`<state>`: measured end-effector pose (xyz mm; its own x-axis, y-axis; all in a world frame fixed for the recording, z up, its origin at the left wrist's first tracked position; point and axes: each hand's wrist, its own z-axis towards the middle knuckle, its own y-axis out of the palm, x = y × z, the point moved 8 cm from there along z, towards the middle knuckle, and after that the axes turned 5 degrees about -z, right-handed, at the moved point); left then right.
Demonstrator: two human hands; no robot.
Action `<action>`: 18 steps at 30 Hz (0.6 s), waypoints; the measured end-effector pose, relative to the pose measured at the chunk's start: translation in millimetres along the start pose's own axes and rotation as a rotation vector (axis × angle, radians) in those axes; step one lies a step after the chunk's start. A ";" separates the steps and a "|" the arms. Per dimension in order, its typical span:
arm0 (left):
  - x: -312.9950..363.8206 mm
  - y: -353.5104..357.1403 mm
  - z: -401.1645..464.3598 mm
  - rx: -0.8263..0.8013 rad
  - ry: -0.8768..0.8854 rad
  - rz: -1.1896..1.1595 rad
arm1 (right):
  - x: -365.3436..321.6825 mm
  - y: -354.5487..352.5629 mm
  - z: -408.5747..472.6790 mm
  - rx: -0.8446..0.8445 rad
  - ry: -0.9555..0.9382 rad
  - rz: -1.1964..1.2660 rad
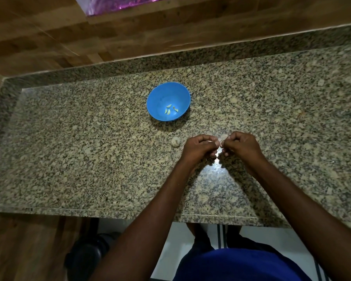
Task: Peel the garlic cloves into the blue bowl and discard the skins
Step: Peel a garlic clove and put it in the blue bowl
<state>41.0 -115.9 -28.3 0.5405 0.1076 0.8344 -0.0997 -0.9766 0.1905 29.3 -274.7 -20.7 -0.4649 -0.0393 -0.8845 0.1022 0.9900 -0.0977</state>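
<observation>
A blue bowl (pixel 160 94) stands on the granite counter with several peeled garlic cloves (pixel 170 110) in its bottom. In front of it, my left hand (pixel 199 148) and my right hand (pixel 241 146) meet fingertip to fingertip, both curled and pinching a small garlic clove (pixel 223 137) between them; most of the clove is hidden by my fingers. A pale garlic piece (pixel 175 141) lies on the counter just left of my left hand.
The granite counter (pixel 89 149) runs wide to both sides, with a raised granite lip at the back and left. A wooden wall (pixel 49 37) rises behind it. The counter's front edge is near my body.
</observation>
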 end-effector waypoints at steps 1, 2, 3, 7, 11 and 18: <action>-0.7 0.6 0.2 -0.002 0.007 0.010 | 3.5 1.4 0.9 -0.018 0.033 0.027; -1.1 1.4 0.0 -0.007 0.014 0.021 | 6.5 2.2 0.7 -0.032 0.068 0.061; -1.0 2.0 0.1 -0.015 0.025 0.029 | 9.9 2.4 1.1 -0.038 0.101 0.092; 1.0 -0.8 1.1 -0.026 0.064 0.086 | 14.1 1.9 0.7 -0.071 0.138 0.109; 2.0 -3.0 1.4 -0.041 0.058 0.102 | 21.4 1.7 0.9 -0.070 0.160 0.023; -5.3 -4.1 1.4 -0.093 0.018 -0.026 | 13.4 1.8 5.6 -0.011 -0.093 -0.455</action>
<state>39.7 -112.7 -34.2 0.5293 0.1370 0.8373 -0.1632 -0.9520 0.2589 28.2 -274.2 -35.4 -0.3790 -0.4812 -0.7904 -0.1034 0.8708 -0.4806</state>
